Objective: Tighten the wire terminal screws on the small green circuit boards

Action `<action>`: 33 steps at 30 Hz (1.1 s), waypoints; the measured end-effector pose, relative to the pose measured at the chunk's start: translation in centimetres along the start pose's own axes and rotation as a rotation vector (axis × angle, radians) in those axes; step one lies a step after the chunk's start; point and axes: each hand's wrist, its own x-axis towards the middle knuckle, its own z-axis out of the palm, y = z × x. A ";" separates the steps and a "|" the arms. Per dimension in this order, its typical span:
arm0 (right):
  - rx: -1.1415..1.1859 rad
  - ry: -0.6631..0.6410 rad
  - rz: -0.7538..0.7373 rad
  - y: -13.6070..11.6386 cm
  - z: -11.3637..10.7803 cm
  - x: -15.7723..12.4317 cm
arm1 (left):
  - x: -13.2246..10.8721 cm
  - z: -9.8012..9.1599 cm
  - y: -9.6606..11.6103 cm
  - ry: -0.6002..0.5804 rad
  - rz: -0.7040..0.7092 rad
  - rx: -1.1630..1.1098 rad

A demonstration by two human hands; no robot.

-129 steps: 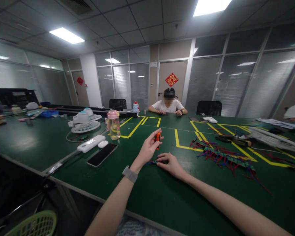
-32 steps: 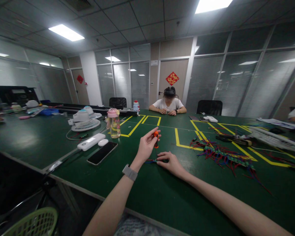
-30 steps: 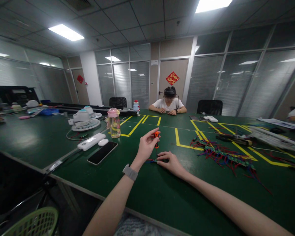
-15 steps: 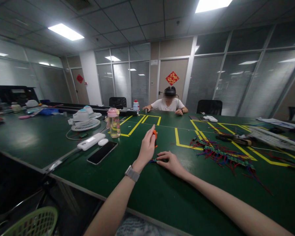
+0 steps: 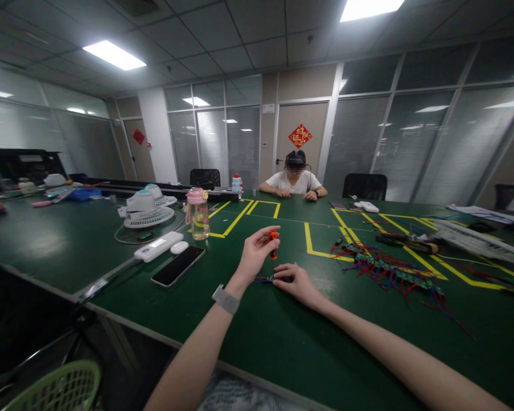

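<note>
My left hand [image 5: 256, 251], with a watch on its wrist, grips the orange and black handle of a screwdriver [image 5: 273, 245]. The screwdriver stands upright, its thin shaft pointing down at a small green circuit board [image 5: 270, 278] with red and blue wires. Low on the green table [image 5: 248, 337], my right hand [image 5: 294, 282] has its fingertips closed on the right side of that board. Its fingers partly cover the board, so the exact spot where the tip meets it is too small to tell.
Right of my hands lies a row of wired circuit boards [image 5: 394, 271]. To the left are a phone [image 5: 179, 266], a white power strip [image 5: 159, 246], a pink-lidded bottle [image 5: 198, 214] and a white fan [image 5: 148, 211]. Across the table sits another person [image 5: 294, 181].
My left hand has turned about the screwdriver handle, its fingers now curled at the top. My right hand keeps its place. The person opposite has drawn one hand inward from a small cup.
</note>
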 end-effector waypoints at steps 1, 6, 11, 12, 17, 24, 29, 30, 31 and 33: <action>0.002 0.001 -0.001 0.0 0.0 0.0 | 0.0 -0.1 0.0 0.017 0.010 0.029; 0.008 0.013 0.002 -0.2 -0.1 -0.1 | 0.2 -0.3 -0.3 0.055 0.052 0.119; -0.022 0.011 -0.004 0.0 0.1 0.0 | 0.3 -0.2 -0.5 -0.050 0.025 -0.051; -0.025 0.010 -0.003 0.0 0.1 0.0 | 0.3 -0.1 -0.5 -0.067 0.015 -0.091; -0.020 0.011 -0.002 -0.1 0.0 0.0 | 0.1 0.1 -0.1 -0.032 0.009 -0.080; -0.007 0.008 0.000 -0.3 0.0 0.0 | 0.0 -0.2 0.2 0.130 0.148 0.229; -0.004 0.014 -0.006 -0.1 0.0 0.0 | 0.2 -0.1 0.1 0.054 0.149 0.148; -0.005 0.014 -0.006 -0.1 0.0 0.0 | 0.2 -0.1 0.0 0.031 0.122 0.098; -0.006 0.014 -0.004 -0.1 0.0 0.0 | 0.2 -0.1 -0.1 0.015 0.092 0.050; -0.006 0.014 0.003 -0.1 0.0 0.0 | 0.2 0.0 -0.2 0.012 0.064 0.004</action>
